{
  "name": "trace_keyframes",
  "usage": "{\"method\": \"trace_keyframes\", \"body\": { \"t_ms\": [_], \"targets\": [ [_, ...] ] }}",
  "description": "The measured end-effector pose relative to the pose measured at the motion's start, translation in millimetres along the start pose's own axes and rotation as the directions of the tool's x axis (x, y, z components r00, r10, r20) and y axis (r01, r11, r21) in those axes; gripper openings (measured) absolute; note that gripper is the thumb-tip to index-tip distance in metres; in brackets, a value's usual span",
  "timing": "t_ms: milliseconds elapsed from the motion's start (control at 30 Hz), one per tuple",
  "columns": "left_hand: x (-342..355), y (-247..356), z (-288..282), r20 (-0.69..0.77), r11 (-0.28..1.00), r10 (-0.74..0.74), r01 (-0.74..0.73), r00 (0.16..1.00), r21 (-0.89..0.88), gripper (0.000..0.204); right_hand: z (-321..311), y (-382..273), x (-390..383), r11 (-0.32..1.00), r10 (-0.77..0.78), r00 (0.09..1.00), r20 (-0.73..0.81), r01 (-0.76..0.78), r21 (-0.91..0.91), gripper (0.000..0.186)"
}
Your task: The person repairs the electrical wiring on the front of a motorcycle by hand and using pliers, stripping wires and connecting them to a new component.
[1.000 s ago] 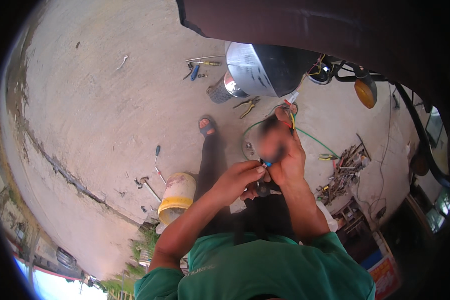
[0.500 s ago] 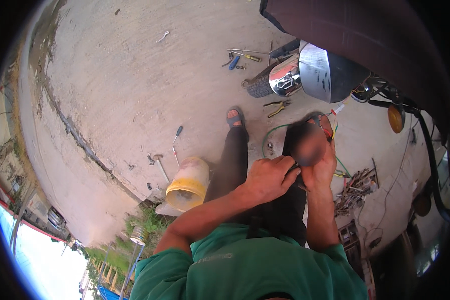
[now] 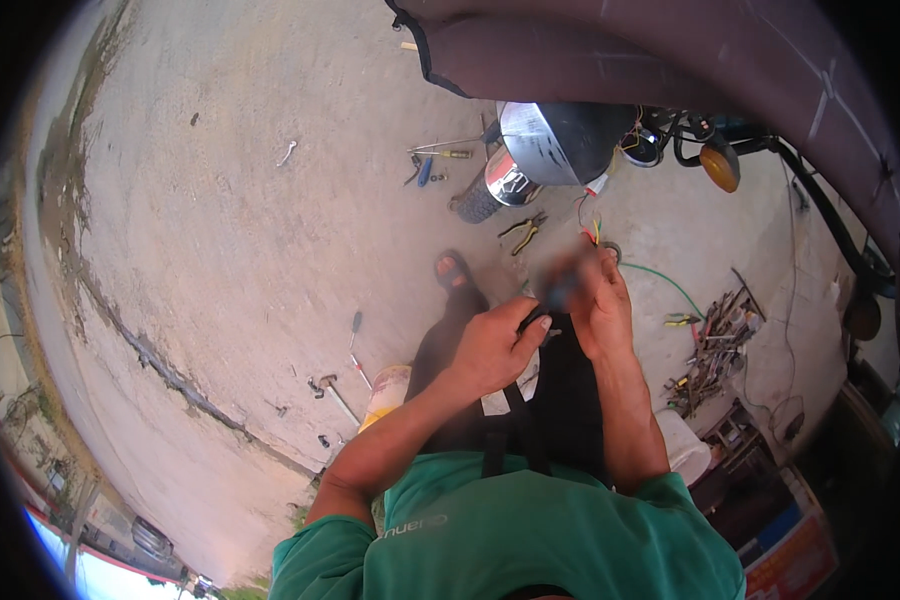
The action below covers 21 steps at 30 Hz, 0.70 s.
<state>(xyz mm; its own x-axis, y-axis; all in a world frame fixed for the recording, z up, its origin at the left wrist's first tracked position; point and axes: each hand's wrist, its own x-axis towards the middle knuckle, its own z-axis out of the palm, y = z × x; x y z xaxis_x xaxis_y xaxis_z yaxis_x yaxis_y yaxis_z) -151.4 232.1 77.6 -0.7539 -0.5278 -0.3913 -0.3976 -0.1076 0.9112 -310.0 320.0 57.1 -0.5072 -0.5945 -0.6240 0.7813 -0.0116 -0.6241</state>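
My left hand [image 3: 495, 342] is closed around a black object [image 3: 536, 317], perhaps a handle; its kind cannot be made out. Close beside it, my right hand [image 3: 604, 305] is raised with curled fingers. A blurred patch between the hands hides the fingertips and whatever they hold. Thin coloured wires [image 3: 596, 235] rise just beyond the right fingers, toward a white connector [image 3: 597, 184] hanging from a vehicle's front. A green wire [image 3: 665, 278] runs off to the right of this hand. Yellow-handled pliers [image 3: 523, 232] lie on the ground ahead.
A vehicle's front wheel [image 3: 478, 204], chrome fender [image 3: 510, 180] and brown cover [image 3: 610, 50] stand ahead. Screwdrivers [image 3: 440, 153] lie beside the wheel. A hammer [image 3: 342, 400] and yellow-white bucket [image 3: 385, 390] are at left. Many loose tools [image 3: 715, 350] are heaped at right.
My view has shifted, so the vehicle and ground tools appear further left. Both hands remain close together, the right one showing more of its fingers. The bucket is now mostly behind my left arm.
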Motion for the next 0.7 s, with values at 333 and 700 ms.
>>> {"method": "trace_keyframes", "body": {
  "t_ms": [333,700],
  "targets": [
    [-1,-9,17,0.136,0.957,-0.206,0.228,0.969,-0.18,0.02,-25,9,-17,0.964,0.065,0.997,-0.042,-0.074,-0.257,0.028],
    [-16,-15,89,-0.131,0.998,0.032,-0.025,0.991,0.057,0.016,-59,-22,-24,0.904,0.124,0.991,0.054,-0.09,-0.418,0.022]
  ]
}}
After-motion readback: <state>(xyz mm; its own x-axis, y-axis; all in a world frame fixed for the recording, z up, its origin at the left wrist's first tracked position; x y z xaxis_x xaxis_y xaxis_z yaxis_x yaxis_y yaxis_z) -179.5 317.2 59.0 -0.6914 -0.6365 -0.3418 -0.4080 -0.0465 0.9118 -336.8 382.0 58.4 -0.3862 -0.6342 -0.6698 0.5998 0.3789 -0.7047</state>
